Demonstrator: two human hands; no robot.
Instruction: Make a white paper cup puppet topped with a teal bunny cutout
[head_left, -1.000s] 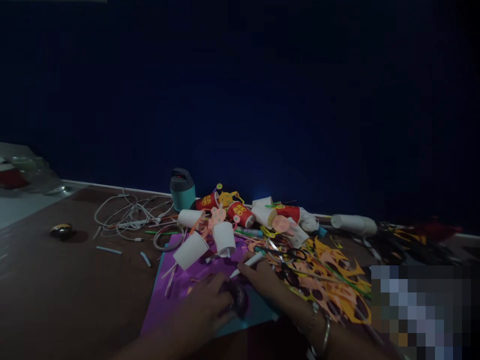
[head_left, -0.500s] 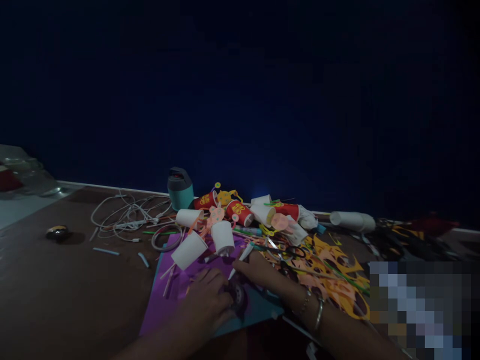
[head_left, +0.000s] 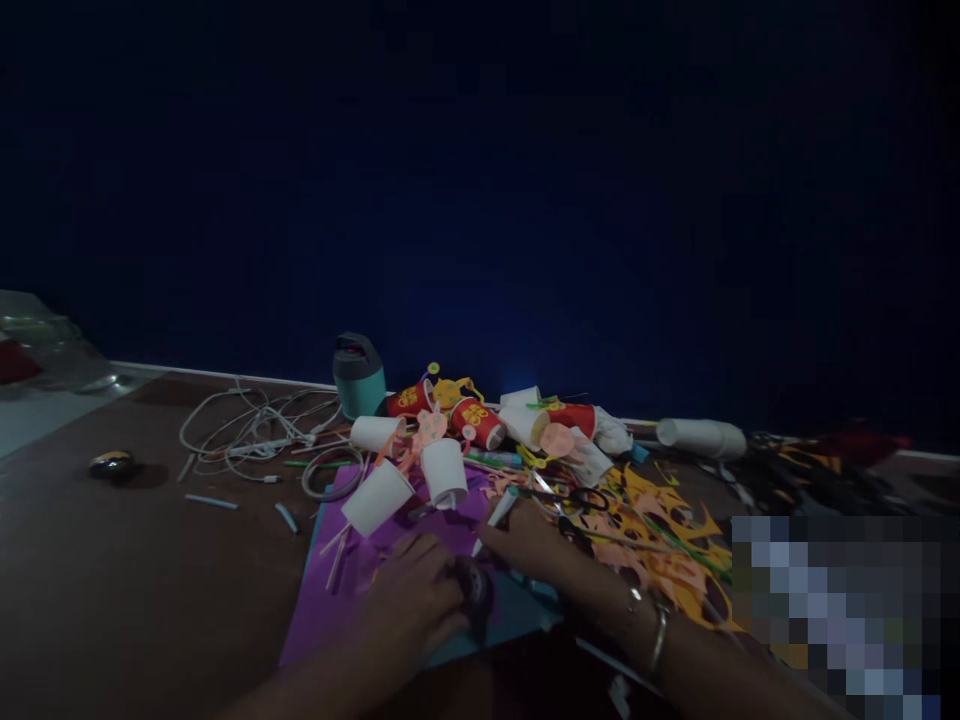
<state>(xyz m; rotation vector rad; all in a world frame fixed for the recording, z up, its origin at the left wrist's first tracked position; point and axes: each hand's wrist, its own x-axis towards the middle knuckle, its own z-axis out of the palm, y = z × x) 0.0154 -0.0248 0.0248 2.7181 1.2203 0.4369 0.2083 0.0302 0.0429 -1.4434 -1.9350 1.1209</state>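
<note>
My right hand (head_left: 521,535) grips a white marker pen (head_left: 501,508) with a teal end, its tip slanting down toward the paper. My left hand (head_left: 424,590) rests on a purple sheet (head_left: 319,610) with its fingers bent; what lies under them is hidden. Between both hands is a dark round thing (head_left: 474,585), perhaps a tape roll, close by the left thumb. Beneath the purple sheet lies a blue sheet (head_left: 510,615). Two white paper cups (head_left: 444,472) lean just beyond my hands, one with straws sticking out.
Red cups (head_left: 478,424), a teal flask (head_left: 359,378) and tangled white cables (head_left: 262,425) lie at the back by the dark wall. Orange paper scraps (head_left: 660,520) and scissors (head_left: 589,498) are on the right. A shiny round object (head_left: 112,463) sits at left.
My right hand has moved slightly right with the marker pen, its tip drawing away from the left hand. The left hand stays about where it was.
</note>
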